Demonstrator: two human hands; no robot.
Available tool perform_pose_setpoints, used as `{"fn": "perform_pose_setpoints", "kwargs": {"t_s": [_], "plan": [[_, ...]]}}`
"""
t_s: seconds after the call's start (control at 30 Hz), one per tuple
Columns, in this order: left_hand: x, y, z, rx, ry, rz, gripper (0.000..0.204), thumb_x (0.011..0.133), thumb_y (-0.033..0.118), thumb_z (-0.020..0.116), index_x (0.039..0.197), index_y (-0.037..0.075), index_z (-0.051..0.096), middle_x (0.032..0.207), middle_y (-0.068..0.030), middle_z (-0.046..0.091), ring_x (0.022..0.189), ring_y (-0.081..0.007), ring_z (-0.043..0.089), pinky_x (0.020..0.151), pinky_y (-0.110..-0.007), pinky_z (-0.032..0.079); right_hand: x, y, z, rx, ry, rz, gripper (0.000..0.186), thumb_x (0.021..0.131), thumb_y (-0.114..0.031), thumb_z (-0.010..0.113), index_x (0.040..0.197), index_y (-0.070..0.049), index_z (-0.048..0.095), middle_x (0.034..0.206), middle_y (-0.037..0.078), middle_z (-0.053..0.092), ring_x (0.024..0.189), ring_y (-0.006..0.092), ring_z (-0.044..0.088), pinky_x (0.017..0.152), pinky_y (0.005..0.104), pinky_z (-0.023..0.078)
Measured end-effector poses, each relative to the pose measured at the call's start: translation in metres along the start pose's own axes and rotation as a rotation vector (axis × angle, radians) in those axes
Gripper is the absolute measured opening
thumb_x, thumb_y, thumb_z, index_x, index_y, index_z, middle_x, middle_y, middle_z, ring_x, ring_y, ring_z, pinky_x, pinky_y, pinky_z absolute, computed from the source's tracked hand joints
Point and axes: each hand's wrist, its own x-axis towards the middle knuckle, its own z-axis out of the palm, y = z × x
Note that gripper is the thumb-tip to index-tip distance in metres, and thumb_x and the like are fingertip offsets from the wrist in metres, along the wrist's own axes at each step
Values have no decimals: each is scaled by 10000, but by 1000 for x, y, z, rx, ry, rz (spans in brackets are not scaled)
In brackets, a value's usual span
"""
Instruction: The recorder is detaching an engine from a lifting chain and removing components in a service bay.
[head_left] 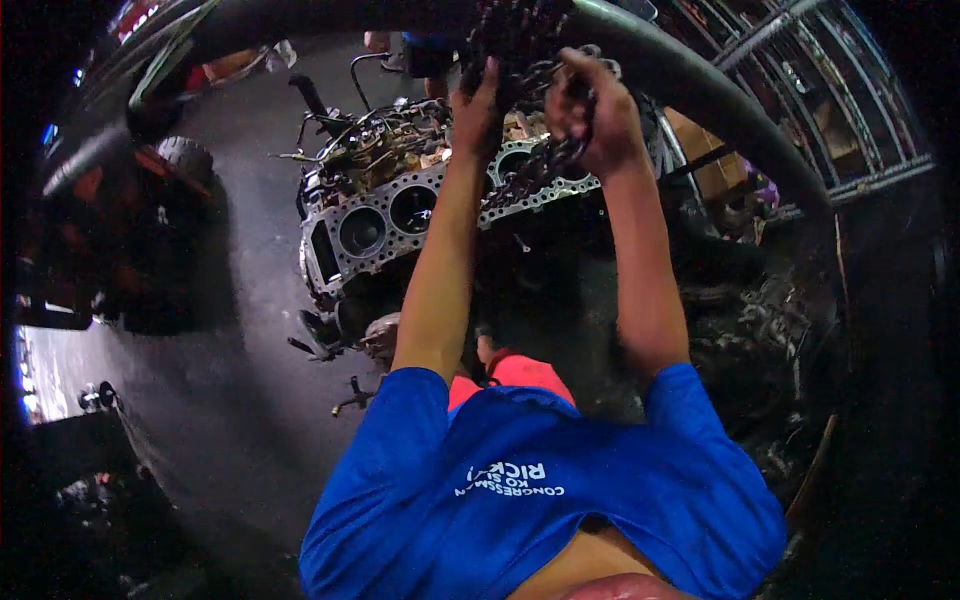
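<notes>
Both my arms reach up and forward above a large engine block [400,241] with open round cylinder bores. My left hand [478,112] is closed against a dark bunched mass of chain [515,40], its thumb pointing up. To its right, my right hand [603,115] grips a length of the same metal chain, with links showing around the fingers. A loose run of chain [540,168] hangs from the right hand down in front of the block's top face. Some fingers of the left hand are hidden behind the chain.
A thick metal tube [690,75] crosses overhead. Metal racking [765,40] and a cardboard box [705,150] stand at the far right. Another person's legs [428,65] show beyond the block. Dark machinery [140,230] is on the left, and parts lie on the floor.
</notes>
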Motion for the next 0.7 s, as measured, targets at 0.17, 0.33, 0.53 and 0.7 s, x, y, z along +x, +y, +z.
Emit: {"fn": "perform_pose_setpoints", "kwargs": {"t_s": [0.17, 0.33, 0.53, 0.7], "plan": [[-6, -9, -3, -606, 108, -688, 399, 932, 279, 624, 1147, -54, 583, 1062, -101, 660, 937, -153, 595, 848, -288, 468, 0, 60, 0, -374, 189, 333, 280, 888, -285, 584, 691, -86, 573, 491, -11, 459, 355, 108, 396, 396, 257, 350], [-2, -23, -8, -216, 48, -452, 375, 954, 257, 589, 1183, -38, 547, 1084, -99, 645, 929, -132, 594, 811, -275, 475, -36, 116, -53, -374, 312, 311, 168, 859, -221, 623, 815, -59, 617, 564, 4, 525, 381, 108, 426, 395, 268, 351], [-11, -17, -10, -970, 10, -913, 462, 925, 382, 620, 1197, 11, 574, 1036, -45, 632, 855, -99, 571, 712, -248, 470, -31, 119, -64, -258, 309, 302, 187, 867, -186, 590, 965, -28, 611, 686, 57, 595, 398, 120, 428, 402, 269, 355], [-23, 23, -16, -848, -231, -1146, 426, 907, 386, 646, 1147, 35, 619, 997, 10, 636, 885, -74, 549, 785, -211, 423, -30, 122, -62, 84, 32, 301, 276, 911, -286, 521, 930, -27, 613, 685, 75, 617, 483, 150, 531, 441, 275, 431]]}}
